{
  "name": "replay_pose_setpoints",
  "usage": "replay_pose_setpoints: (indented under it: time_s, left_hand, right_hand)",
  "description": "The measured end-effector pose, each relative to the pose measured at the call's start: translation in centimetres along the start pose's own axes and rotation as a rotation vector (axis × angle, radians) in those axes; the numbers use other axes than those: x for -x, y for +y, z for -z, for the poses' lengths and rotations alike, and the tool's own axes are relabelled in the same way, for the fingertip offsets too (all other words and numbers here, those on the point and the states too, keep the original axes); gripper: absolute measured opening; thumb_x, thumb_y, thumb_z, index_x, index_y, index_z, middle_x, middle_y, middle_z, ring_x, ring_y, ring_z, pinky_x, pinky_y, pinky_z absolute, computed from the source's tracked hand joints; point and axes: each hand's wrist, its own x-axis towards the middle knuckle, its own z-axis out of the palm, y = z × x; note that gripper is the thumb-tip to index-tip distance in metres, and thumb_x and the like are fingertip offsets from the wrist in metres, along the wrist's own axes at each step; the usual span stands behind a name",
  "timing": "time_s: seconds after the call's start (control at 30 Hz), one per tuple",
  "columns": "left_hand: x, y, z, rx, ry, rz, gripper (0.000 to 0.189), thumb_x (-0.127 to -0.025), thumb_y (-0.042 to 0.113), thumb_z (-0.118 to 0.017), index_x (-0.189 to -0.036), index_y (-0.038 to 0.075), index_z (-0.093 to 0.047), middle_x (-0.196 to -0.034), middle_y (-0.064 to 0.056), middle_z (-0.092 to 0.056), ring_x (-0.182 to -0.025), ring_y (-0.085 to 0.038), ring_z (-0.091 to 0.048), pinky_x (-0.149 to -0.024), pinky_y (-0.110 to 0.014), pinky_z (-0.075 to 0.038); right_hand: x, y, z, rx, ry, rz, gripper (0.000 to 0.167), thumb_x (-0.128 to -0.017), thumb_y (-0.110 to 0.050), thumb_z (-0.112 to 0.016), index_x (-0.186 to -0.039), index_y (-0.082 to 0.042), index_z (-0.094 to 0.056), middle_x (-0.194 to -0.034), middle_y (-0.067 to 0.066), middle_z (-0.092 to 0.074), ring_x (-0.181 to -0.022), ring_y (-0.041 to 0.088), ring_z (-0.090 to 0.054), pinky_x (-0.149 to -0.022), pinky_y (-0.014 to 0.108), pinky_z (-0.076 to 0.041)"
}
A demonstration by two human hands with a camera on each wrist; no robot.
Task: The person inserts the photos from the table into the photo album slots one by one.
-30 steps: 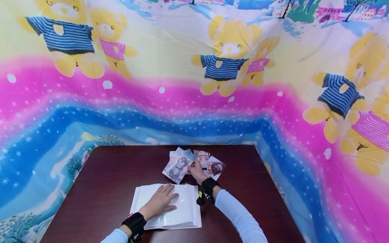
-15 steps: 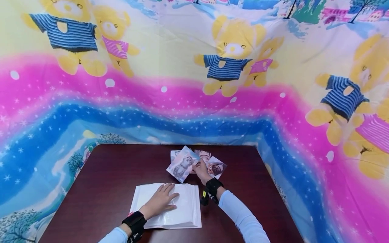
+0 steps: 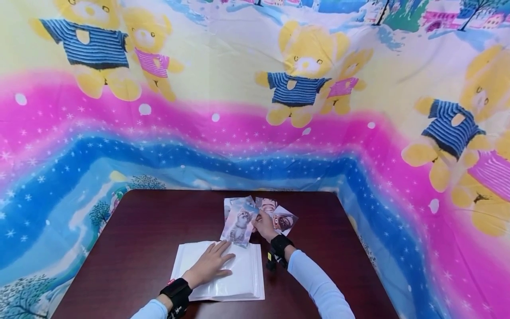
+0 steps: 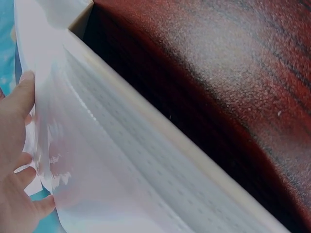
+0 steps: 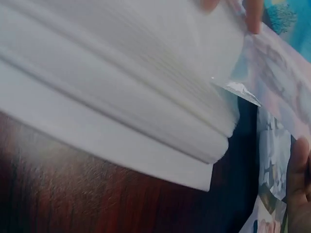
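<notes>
A photo album [image 3: 243, 279] with clear plastic sleeves lies opened on the table in the head view. My left hand [image 3: 211, 264] rests on its page, fingers spread and fairly straight; in the left wrist view, the fingers [image 4: 26, 92] are at the page's edge. My right hand [image 3: 264, 226] pinches a kitten photo [image 3: 241, 223] by its right edge above the album. The photo's lower end overlaps the album's top edge. In the right wrist view, the photo [image 5: 277, 73] meets the sleeve's edge near the left fingertips [image 5: 253, 19]; whether it is inside the sleeve I cannot tell.
Behind the kitten photo, another photo [image 3: 229, 204] is partly covered. To the right lie a photo of a dog's dark face [image 3: 283, 221] and another picture [image 3: 266, 204]. The dark wooden table [image 3: 159, 217] backs onto a bear-patterned cloth [image 3: 223, 146].
My right hand has shifted slightly to the right. The kitten photo has turned more upright, and its lower end has come down over the album's top edge. My left hand stays put.
</notes>
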Motion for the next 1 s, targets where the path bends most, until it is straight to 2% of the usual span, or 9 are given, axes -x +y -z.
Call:
replay_pose_setpoints:
  time_s: [0.1, 0.23, 0.37, 0.43, 0.53, 0.63, 0.77, 0.9, 1.0]
  left_hand:
    - [0.2, -0.1, -0.3, -0.004, 0.017, -0.013, 0.05, -0.088, 0.042, -0.071, -0.123, 0.007, -0.066, -0.141, -0.027, -0.048, -0.129, -0.046, -0.045, -0.099, -0.064, -0.04]
    - [0.3, -0.1, -0.7, -0.018, 0.043, -0.037, 0.052, -0.088, 0.045, -0.069, -0.124, 0.007, -0.065, -0.14, -0.026, -0.049, -0.128, -0.045, -0.046, -0.097, -0.063, -0.041]
    - [0.1, 0.0, -0.8, -0.003, 0.042, -0.032, 0.055, -0.089, 0.043, -0.07, -0.13, 0.008, -0.062, -0.144, -0.026, -0.046, -0.131, -0.045, -0.044, -0.1, -0.063, -0.04]
    - [0.1, 0.0, -0.6, 0.011, 0.028, -0.017, 0.058, -0.088, 0.041, -0.07, -0.135, 0.008, -0.059, -0.146, -0.025, -0.044, -0.132, -0.044, -0.043, -0.103, -0.063, -0.038]
    - [0.1, 0.0, -0.6, 0.022, 0.017, -0.007, 0.062, -0.09, 0.042, -0.069, -0.14, 0.009, -0.055, -0.147, -0.024, -0.044, -0.134, -0.043, -0.042, -0.105, -0.062, -0.036]
    - [0.2, -0.1, -0.8, 0.004, 0.033, -0.02, 0.061, -0.09, 0.042, -0.068, -0.139, 0.008, -0.056, -0.145, -0.024, -0.046, -0.133, -0.042, -0.044, -0.105, -0.061, -0.036]
    - [0.4, 0.0, -1.1, -0.04, 0.101, -0.058, 0.049, -0.089, 0.036, -0.071, -0.129, 0.009, -0.064, -0.139, -0.021, -0.053, -0.129, -0.04, -0.048, -0.103, -0.06, -0.039]
    - [1.2, 0.9, -1.4, -0.054, 0.193, -0.117, 0.032, -0.09, 0.025, -0.071, -0.12, 0.014, -0.068, -0.132, -0.017, -0.059, -0.124, -0.037, -0.054, -0.097, -0.059, -0.044]
    - [2.2, 1.7, -1.4, -0.049, 0.214, -0.141, 0.033, -0.092, 0.03, -0.067, -0.122, 0.017, -0.067, -0.133, -0.014, -0.059, -0.124, -0.035, -0.054, -0.093, -0.061, -0.045]
  right_hand:
    - [-0.2, 1.5, 0.0, 0.061, -0.036, -0.002, 0.025, -0.093, 0.017, -0.052, -0.117, 0.019, -0.048, -0.082, 0.021, -0.048, -0.069, 0.058, -0.058, -0.067, 0.063, -0.052]
    - [-0.8, 2.9, 0.2, 0.169, -0.064, 0.018, 0.02, -0.093, 0.015, -0.054, -0.112, 0.014, -0.052, -0.081, 0.017, -0.051, -0.064, 0.053, -0.062, -0.061, 0.056, -0.055]
    - [-1.7, 2.7, 0.7, 0.253, -0.098, 0.063, 0.024, -0.092, 0.015, -0.054, -0.116, 0.013, -0.053, -0.076, 0.015, -0.051, -0.062, 0.05, -0.061, -0.056, 0.05, -0.056]
    - [-2.1, 2.2, 0.8, 0.305, -0.132, 0.077, 0.02, -0.092, 0.015, -0.054, -0.111, 0.012, -0.055, -0.073, 0.013, -0.052, -0.063, 0.049, -0.061, -0.052, 0.04, -0.054]
    - [-2.4, 1.7, 0.6, 0.357, -0.2, 0.077, 0.031, -0.092, 0.015, -0.053, -0.123, 0.016, -0.051, -0.074, 0.011, -0.052, -0.064, 0.049, -0.061, -0.05, 0.032, -0.05]
    - [-2.6, 1.4, 0.4, 0.35, -0.281, 0.048, 0.049, -0.092, 0.014, -0.054, -0.139, 0.014, -0.04, -0.078, 0.012, -0.052, -0.064, 0.048, -0.062, -0.054, 0.039, -0.056]
    - [-2.8, 1.4, 0.3, 0.295, -0.375, 0.002, 0.067, -0.092, 0.011, -0.057, -0.152, -0.002, -0.03, -0.075, 0.014, -0.055, -0.065, 0.043, -0.064, -0.06, 0.047, -0.059]
    - [-2.8, 1.2, 0.5, 0.234, -0.419, -0.02, 0.057, -0.099, 0.004, -0.052, -0.152, -0.003, -0.031, -0.076, 0.025, -0.058, -0.068, 0.046, -0.062, -0.065, 0.05, -0.058]
    - [-2.7, 1.0, 0.7, 0.216, -0.432, -0.031, 0.045, -0.104, -0.001, -0.043, -0.149, 0.001, -0.036, -0.084, 0.032, -0.057, -0.072, 0.052, -0.06, -0.068, 0.053, -0.057]
